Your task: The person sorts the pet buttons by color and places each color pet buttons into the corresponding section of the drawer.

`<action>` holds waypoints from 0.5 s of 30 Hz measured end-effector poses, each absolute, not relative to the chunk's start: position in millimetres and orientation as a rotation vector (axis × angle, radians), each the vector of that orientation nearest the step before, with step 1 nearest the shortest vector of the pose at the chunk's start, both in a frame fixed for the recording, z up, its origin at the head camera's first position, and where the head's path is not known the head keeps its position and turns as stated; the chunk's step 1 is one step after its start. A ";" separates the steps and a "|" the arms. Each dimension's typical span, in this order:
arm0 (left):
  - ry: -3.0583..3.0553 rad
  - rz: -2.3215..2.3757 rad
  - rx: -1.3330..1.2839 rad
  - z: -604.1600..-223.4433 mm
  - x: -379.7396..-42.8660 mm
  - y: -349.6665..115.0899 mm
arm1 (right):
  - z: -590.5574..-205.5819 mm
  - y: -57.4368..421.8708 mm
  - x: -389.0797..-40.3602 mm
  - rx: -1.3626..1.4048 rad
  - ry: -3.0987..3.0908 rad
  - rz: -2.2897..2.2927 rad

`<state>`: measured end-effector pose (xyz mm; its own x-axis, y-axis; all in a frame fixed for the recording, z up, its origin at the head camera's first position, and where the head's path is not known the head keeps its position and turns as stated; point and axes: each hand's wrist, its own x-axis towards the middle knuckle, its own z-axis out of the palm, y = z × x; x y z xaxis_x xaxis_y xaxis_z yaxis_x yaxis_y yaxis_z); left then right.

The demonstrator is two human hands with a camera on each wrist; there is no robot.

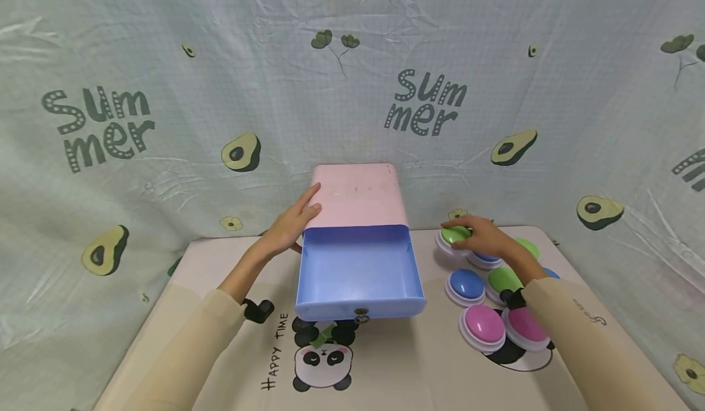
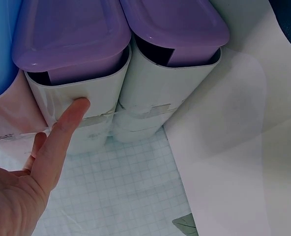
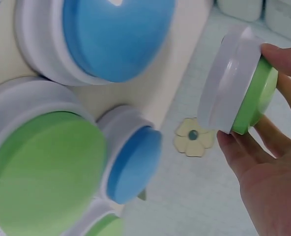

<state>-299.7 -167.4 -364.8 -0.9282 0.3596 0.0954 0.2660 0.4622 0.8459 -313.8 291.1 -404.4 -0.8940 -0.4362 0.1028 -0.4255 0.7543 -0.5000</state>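
A small drawer cabinet with a pink top [image 1: 358, 194] stands in the middle of the table, its blue drawer [image 1: 360, 267] pulled out toward me. My left hand [image 1: 286, 227] rests against the cabinet's left side with fingers extended. In the left wrist view, its index fingertip touches a white casing [image 2: 72, 101] that holds a purple drawer [image 2: 76, 34]. On the right, my right hand [image 1: 481, 236] grips a green push button [image 1: 456, 235] with a white base. The right wrist view shows this button tilted on edge, pinched between thumb and fingers.
Several more push buttons lie on the right of the table, among them a blue one [image 1: 467, 284], a green one [image 1: 503, 279] and a pink one [image 1: 484, 323]. A patterned cloth [image 1: 352, 93] hangs behind the table.
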 end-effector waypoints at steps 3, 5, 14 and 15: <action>2.606 1.478 0.557 -364.6 -299.1 -167.4 | -396.5 289.1 -312.0 -0.726 2.932 -0.833; 2.603 1.479 0.562 -364.4 -298.6 -166.8 | -391.3 288.0 -310.1 -0.730 2.943 -0.835; 2.607 1.479 0.569 -364.9 -297.8 -168.1 | -374.4 283.4 -303.5 -0.747 2.975 -0.793; 2.610 1.477 0.571 -364.8 -298.1 -168.3 | -372.1 282.6 -302.8 -0.759 2.980 -0.789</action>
<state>-298.1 -168.3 -364.8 -0.9262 0.3622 0.1047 0.2762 0.4629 0.8423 -302.8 282.6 -372.1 -0.8853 -0.4404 0.1495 -0.4566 0.7624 -0.4586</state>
